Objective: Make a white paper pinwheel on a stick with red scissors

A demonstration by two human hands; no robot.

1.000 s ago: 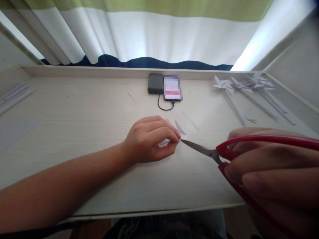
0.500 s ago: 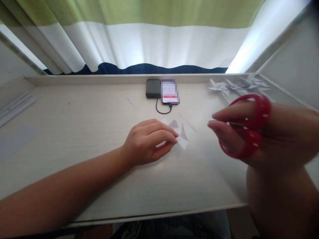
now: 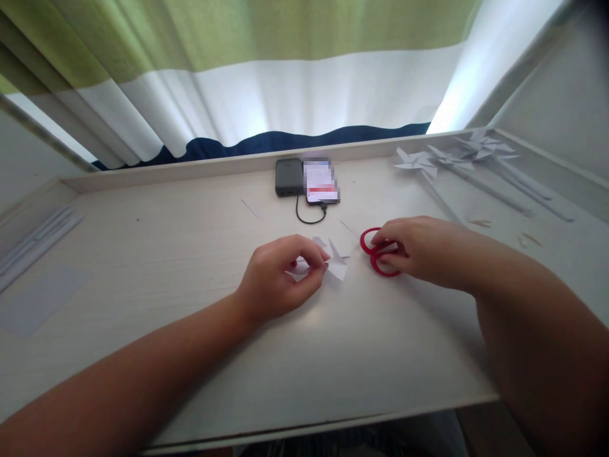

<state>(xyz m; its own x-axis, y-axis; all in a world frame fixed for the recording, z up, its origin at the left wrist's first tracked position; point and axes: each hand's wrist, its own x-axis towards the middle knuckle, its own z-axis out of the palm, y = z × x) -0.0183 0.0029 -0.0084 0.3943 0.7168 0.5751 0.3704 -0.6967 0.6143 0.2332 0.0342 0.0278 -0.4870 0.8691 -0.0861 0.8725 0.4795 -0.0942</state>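
Observation:
Near the middle of the table, my left hand (image 3: pixel 280 270) pinches a small white paper pinwheel (image 3: pixel 337 268) between thumb and fingertips. Pointed blades stick out past the fingers, while its centre is mostly hidden by them. Just to the right, my right hand (image 3: pixel 419 247) holds red-handled scissors (image 3: pixel 374 254), fingers at the handle loops. The scissors are low over the tabletop and apart from the pinwheel; their blades are hidden. A thin paper strip (image 3: pixel 349 226) lies between the two hands, slightly farther back.
Finished-looking pinwheels on paper sticks (image 3: pixel 495 187) lie at the back right, with small yellowish bits (image 3: pixel 480 223) nearby. A black power bank (image 3: pixel 289 178) is cabled to a phone (image 3: pixel 321 181) at the back. Rolled paper sticks (image 3: pixel 40 244) and a paper sheet (image 3: pixel 47 298) lie left.
My right hand has brought the scissors down and left, from raised near the camera to low beside the pinwheel. The left hand keeps its pinch. The view has tilted slightly.

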